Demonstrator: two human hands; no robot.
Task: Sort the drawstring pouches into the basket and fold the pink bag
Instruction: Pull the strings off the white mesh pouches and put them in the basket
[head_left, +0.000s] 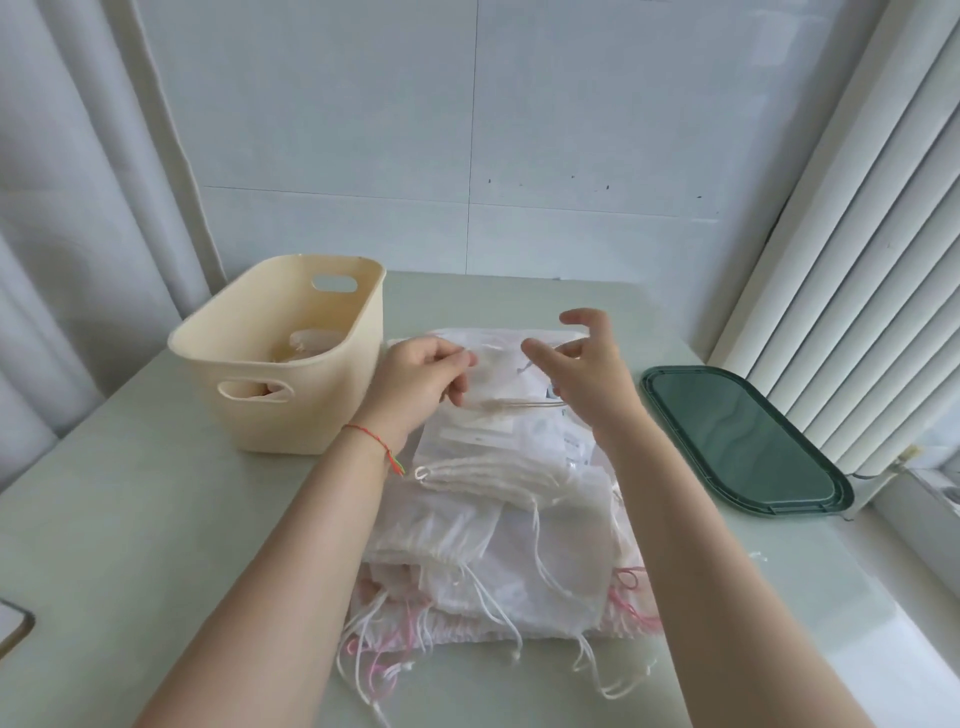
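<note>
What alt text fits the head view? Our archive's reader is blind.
Two hands work over a pile of white pouches on a table: the left hand pinches a pouch, the right hand hovers with fingers spread. A cream basket stands left, a green lid right.

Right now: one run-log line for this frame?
phase: sorting | left hand: pinching top pouch | right hand: fingers spread, hovering | basket: something inside | pouch pile: on table

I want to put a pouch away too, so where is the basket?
In the head view the cream basket stands on the table at the left, just beside the left hand and the pile of pouches.
</note>
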